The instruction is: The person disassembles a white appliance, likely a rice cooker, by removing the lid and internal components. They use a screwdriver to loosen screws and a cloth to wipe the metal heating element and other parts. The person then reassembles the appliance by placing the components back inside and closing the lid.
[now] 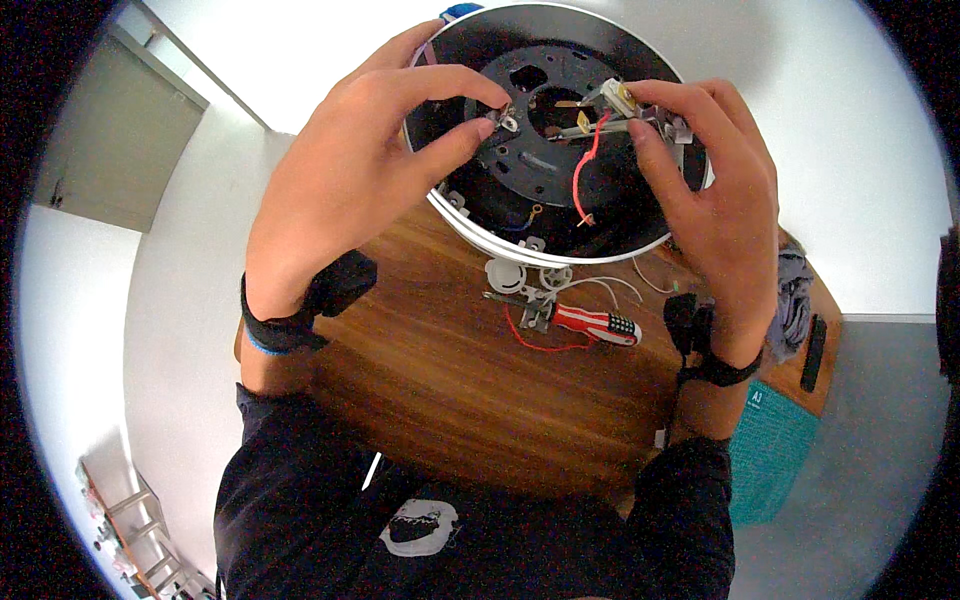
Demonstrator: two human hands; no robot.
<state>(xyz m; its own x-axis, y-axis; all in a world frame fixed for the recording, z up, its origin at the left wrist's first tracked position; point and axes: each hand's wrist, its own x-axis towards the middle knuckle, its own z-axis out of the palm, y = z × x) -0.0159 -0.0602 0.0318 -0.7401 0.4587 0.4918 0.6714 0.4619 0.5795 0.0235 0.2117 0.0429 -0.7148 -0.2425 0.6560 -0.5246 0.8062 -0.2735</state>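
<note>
While left fingers (468, 86) pinch silvery piece (508, 124) | right fingers (676, 98) grip boxy white component (617, 97) | over round black shell (590, 33)

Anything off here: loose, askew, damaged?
Mainly the red wire over the black round housing: its lower end looks bare and seems unconnected. The red-and-white screwdriver lies among loose white wires and small parts on the wooden table, which looks untidy. No spill stands out.

Two hands (345, 165) and one round black housing (632, 212) show at upper centre. One screwdriver (597, 326) lies mid-frame, one green mat (775, 450) at lower right.
</note>
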